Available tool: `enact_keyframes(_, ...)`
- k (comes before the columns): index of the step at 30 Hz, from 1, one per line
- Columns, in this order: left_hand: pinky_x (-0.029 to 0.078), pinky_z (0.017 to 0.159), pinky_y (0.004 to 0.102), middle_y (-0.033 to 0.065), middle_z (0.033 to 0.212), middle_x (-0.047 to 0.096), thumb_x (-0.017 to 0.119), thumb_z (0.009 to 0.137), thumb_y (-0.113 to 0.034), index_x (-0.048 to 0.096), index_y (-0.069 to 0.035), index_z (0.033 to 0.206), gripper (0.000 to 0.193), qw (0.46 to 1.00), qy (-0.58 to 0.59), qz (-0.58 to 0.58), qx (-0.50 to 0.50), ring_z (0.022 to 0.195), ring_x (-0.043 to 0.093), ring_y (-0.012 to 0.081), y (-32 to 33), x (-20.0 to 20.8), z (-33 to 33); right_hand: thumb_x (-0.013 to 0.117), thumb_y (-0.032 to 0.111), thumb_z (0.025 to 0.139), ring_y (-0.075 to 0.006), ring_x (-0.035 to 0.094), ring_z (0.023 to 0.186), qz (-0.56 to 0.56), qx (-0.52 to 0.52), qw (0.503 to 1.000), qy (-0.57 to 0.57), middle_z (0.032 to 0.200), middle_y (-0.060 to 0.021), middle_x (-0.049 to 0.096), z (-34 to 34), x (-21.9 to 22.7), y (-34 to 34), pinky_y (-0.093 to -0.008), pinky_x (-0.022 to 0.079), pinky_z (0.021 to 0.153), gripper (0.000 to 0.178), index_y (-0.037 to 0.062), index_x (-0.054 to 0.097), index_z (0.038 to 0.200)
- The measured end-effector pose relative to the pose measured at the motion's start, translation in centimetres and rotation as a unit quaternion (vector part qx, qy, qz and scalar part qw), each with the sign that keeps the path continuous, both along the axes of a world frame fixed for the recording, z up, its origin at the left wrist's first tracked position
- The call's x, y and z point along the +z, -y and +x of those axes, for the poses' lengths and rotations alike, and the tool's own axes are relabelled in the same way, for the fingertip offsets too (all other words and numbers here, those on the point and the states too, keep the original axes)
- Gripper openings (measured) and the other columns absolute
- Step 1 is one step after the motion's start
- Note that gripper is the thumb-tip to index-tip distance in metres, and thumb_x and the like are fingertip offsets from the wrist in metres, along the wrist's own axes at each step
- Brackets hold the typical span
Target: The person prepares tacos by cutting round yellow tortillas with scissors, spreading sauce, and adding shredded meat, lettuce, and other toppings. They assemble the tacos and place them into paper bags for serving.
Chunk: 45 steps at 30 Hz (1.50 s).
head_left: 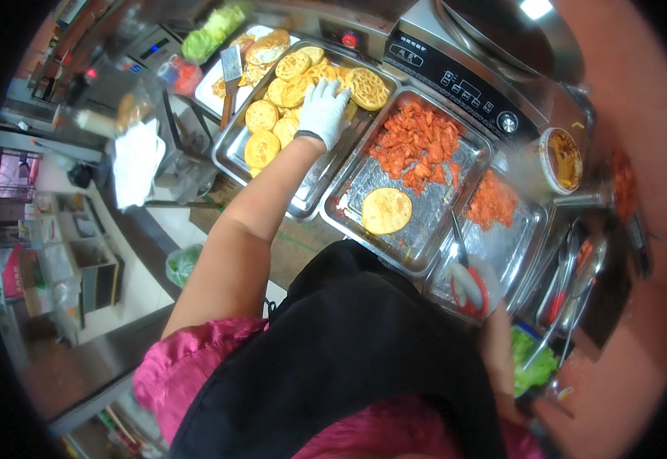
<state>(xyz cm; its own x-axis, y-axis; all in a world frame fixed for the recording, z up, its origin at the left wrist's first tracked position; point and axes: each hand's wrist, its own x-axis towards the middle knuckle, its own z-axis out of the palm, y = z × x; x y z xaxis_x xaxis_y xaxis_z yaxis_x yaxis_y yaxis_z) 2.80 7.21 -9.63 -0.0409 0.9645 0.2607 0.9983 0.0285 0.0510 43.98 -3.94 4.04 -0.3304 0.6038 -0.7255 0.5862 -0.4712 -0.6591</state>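
Several flatbreads [287, 96] lie under left hand [323, 111].

Food stall kitchen: steel trays [425, 252] w/ flatbreads [385, 210], induction cooker [463, 76], sauce tub [559, 161].

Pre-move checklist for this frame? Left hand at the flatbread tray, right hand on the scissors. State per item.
1. left hand gloved and resting on the flatbreads in the flatbread tray: ok.
2. Left hand closed on a flatbread: cannot tell, fingers lie flat on top.
3. right hand gripping the red-handled scissors: ok.
4. Scissor blades open or shut: cannot tell.
5. single flatbread lying flat in the middle tray, apart from the red chicken pieces: ok.
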Motion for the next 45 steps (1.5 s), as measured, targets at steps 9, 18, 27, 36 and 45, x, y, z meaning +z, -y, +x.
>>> enact_keyframes(9, 0.014, 0.121, 0.0602, 0.0146, 0.160, 0.033, 0.079, 0.071, -0.059, 0.039, -0.028, 0.153, 0.097, 0.980, -0.067, -0.187, -0.005, 0.150, 0.022, 0.0439, -6.3, 0.9, -2.8, 0.064, 0.030, 0.097, -0.0119, 0.054, 0.046, -0.018, -0.064, 0.997, -0.034, 0.060, -0.0019, 0.056, -0.5, -2.1, -0.2, -0.0261, 0.042, 0.043, 0.029, 0.0031, 0.064, 0.088)
enact_keyframes(18, 0.024, 0.120, 0.0499, 0.0225, 0.146, 0.048, 0.081, 0.070, -0.047, 0.027, -0.023, 0.158, 0.106, 0.962, -0.065, -0.262, -0.031, 0.139, 0.042, 0.0400, -10.7, 1.6, -5.0, 0.062, 0.028, 0.099, -0.0106, 0.052, 0.048, -0.057, -0.043, 0.997, -0.028, 0.062, -0.0008, 0.055, -3.9, -1.5, -2.4, -0.0252, 0.041, 0.045, 0.025, 0.0062, 0.063, 0.088)
enact_keyframes(27, 0.041, 0.109, 0.0426, 0.0198, 0.131, 0.054, 0.081, 0.072, -0.040, 0.066, -0.009, 0.122, 0.061, 0.978, 0.009, -0.186, -0.090, 0.128, 0.047, 0.0367, -4.1, 4.6, -10.1, 0.065, 0.027, 0.096, -0.0124, 0.053, 0.045, -0.072, -0.073, 0.994, -0.037, 0.057, -0.0020, 0.056, -2.8, -2.6, -3.0, -0.0253, 0.040, 0.044, 0.025, 0.0034, 0.065, 0.087)
enact_keyframes(36, 0.044, 0.108, 0.0410, 0.0136, 0.135, 0.058, 0.085, 0.071, -0.024, 0.070, -0.011, 0.116, 0.049, 0.977, 0.044, -0.191, -0.082, 0.128, 0.051, 0.0352, -1.6, 4.6, -15.8, 0.066, 0.025, 0.094, -0.0133, 0.054, 0.045, -0.061, -0.094, 0.991, -0.072, 0.057, -0.0031, 0.057, -3.1, -4.4, -3.8, -0.0271, 0.041, 0.043, 0.024, 0.0025, 0.067, 0.088)
enact_keyframes(45, 0.039, 0.114, 0.0401, 0.0210, 0.148, 0.047, 0.083, 0.077, -0.025, 0.055, -0.010, 0.140, 0.071, 0.969, 0.105, -0.222, 0.026, 0.135, 0.047, 0.0375, -3.5, 2.0, -15.1, 0.069, 0.024, 0.090, -0.0144, 0.054, 0.043, -0.092, -0.095, 0.990, -0.050, 0.056, -0.0030, 0.056, -5.4, -3.0, -4.7, -0.0273, 0.041, 0.040, 0.022, 0.0019, 0.067, 0.089)
